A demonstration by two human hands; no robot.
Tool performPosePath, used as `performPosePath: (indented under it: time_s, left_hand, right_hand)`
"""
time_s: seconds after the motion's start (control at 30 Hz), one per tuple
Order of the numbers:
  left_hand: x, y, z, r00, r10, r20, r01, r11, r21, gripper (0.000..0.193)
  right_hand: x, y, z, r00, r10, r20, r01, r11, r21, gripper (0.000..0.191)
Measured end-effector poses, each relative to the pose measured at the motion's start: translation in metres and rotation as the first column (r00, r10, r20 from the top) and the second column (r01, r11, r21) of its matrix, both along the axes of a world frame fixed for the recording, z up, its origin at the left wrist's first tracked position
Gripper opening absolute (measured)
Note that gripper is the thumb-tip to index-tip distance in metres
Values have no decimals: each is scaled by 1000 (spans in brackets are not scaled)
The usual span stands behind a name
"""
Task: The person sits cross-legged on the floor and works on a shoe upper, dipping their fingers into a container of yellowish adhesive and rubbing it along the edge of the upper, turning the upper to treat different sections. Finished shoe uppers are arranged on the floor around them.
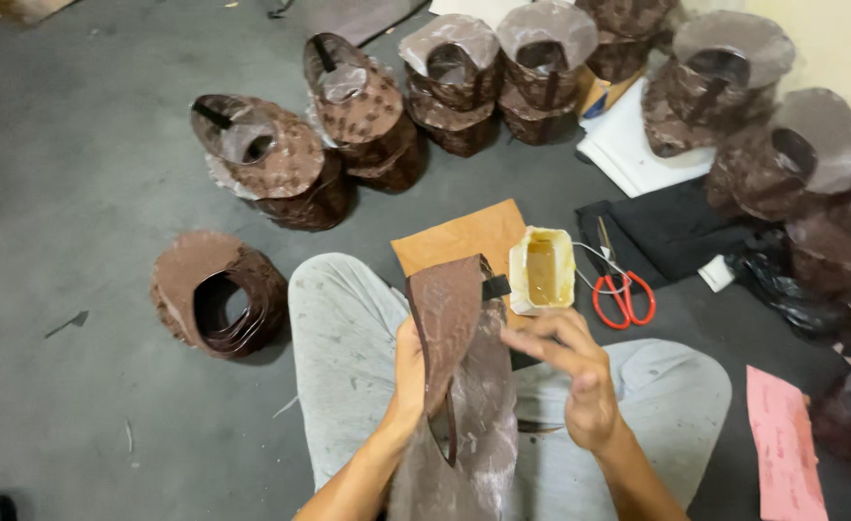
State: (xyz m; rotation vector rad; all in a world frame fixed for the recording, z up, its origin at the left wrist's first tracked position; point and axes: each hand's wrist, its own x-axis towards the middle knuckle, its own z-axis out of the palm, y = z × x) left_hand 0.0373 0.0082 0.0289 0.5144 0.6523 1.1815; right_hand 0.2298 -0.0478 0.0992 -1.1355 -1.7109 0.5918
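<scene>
Head view: brown leather piece (445, 328) held over the lap.
Left hand (408, 371) grips the piece's near edge, fingers closed on it; right hand (575, 371) hovers just right, fingers curled, holding nothing visible. Beyond sit a glue tub (542, 271) and red scissors (623, 294); stacked brown pieces (215, 294) lie left.

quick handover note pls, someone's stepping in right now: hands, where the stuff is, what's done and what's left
Left hand: grips the brown cut piece upright over the lap.
Right hand: beside the piece, fingers pinched together, holding no tool that shows.
Glue tub: open, on the tan sheet ahead of the knees. Red scissors lie right of it.
Done: stacks of brown pieces on the floor ahead, one pile to the left.
Left: the piece in hand is unfinished.
</scene>
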Motion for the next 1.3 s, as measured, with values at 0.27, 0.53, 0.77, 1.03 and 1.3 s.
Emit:
performPosePath:
  time_s: [0.27, 0.53, 0.77, 1.03, 1.3]
  left_hand:
    - [-10, -9, 30, 940, 9, -342, 98, 950, 295, 17]
    - [-10, -1, 45, 984, 84, -158, -66, 991, 113, 17]
    - [-3, -9, 45, 954, -20, -299, 116, 945, 306, 20]
    - [-22, 20, 29, 884, 291, -365, -134, 908, 397, 24]
    - [-11, 0, -21, 900, -425, 97, 436, 880, -189, 19]
  right_hand:
    - [0, 3, 17, 982, -87, 170, 63, 988, 140, 88]
    - [-13, -9, 13, 973, -55, 223, 18, 987, 162, 76]
    - [-5, -6, 10, 954, -132, 269, 74, 974, 213, 74]
    - [-20, -25, -9, 1000, -22, 7, 22, 1000, 4, 49]
    - [-13, 4, -44, 594, -292, -749, -280, 799, -533, 108]
